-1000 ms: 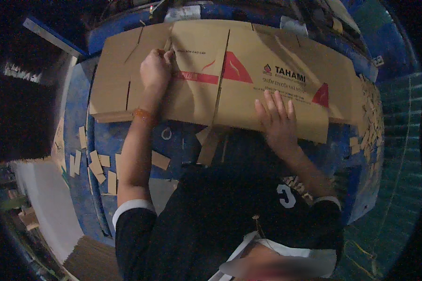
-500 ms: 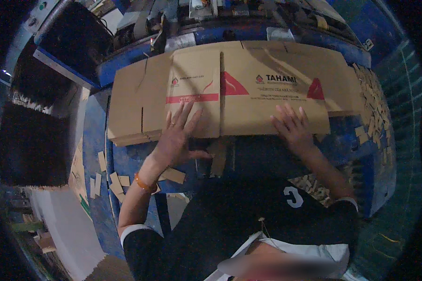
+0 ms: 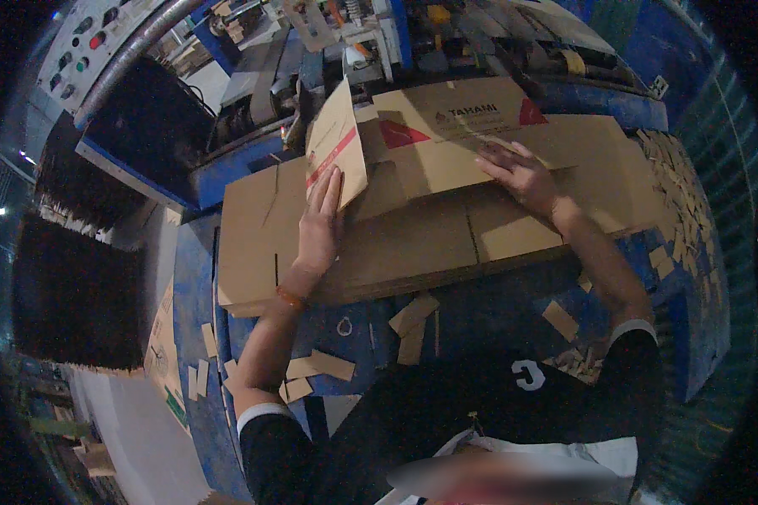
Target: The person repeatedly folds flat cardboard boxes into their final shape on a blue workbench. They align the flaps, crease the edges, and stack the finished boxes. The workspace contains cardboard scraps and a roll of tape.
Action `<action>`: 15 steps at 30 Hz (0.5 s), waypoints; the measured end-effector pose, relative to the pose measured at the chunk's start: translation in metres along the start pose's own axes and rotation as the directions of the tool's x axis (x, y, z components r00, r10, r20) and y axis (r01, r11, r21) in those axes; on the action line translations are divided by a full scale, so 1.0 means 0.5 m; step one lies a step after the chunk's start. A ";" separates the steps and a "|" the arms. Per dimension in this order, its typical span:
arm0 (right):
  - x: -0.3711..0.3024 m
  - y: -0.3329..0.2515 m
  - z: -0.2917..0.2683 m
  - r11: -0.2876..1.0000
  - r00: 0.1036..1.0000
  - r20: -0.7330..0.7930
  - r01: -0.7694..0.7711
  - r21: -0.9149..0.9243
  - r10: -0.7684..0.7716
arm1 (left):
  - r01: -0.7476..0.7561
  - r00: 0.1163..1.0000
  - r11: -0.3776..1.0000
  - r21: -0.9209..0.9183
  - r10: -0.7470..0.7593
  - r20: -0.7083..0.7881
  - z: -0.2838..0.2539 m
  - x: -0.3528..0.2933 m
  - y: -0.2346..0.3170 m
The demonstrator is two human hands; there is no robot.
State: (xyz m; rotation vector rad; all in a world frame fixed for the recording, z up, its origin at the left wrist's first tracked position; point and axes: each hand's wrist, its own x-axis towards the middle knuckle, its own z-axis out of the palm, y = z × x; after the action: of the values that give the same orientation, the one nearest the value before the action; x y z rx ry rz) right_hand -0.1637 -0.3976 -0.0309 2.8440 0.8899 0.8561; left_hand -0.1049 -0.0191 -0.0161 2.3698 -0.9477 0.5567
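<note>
Centrally, as seen from beside the table, one printed cardboard sheet lies aslant on top of a flat stack of plain brown, slotted board; the layers show at the near edge, too fine to count. Its smooth main panel bears two red corner patches; one narrower flap, crossed by one red band, stands tilted up at the left. Two bare hands are at work. Left hand: fingers straight and together against the raised flap; whether they pinch it I cannot tell, the thumb being hidden. Right hand: fingers slightly bent, resting on the main panel, with any grip likewise uncertain. One orange bracelet rings the left wrist. Small oblong cardboard offcuts, too many to count, litter the blue, scuffed tabletop.
</note>
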 end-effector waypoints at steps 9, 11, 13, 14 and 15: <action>0.164 0.054 0.092 0.721 0.760 0.530 -0.599 0.348 0.376 | -0.019 0.990 0.972 0.233 0.051 -0.134 0.138 0.182 -0.158; 0.197 0.076 0.137 0.356 0.647 0.572 -0.760 0.544 0.505 | 0.050 0.990 0.950 0.310 -0.005 -0.143 0.152 0.210 -0.145; 0.216 0.085 0.180 0.297 0.625 0.486 -0.750 0.592 0.611 | 0.107 0.990 0.920 0.377 -0.064 -0.125 0.159 0.218 -0.101; 0.221 0.085 0.194 0.473 0.738 0.252 -0.616 0.629 0.626 | 0.056 0.985 0.953 0.299 -0.004 -0.170 0.156 0.211 -0.073; 0.219 0.083 0.200 0.659 0.801 0.020 -0.506 0.556 0.598 | 0.028 0.971 0.973 0.227 0.027 -0.237 0.146 0.197 -0.047</action>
State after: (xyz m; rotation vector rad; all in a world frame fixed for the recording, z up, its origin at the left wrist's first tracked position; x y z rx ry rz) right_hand -0.0159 -0.3613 -0.0535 3.6962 0.2448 1.0343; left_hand -0.0088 -0.0982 -0.0269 2.4302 -0.8110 0.9737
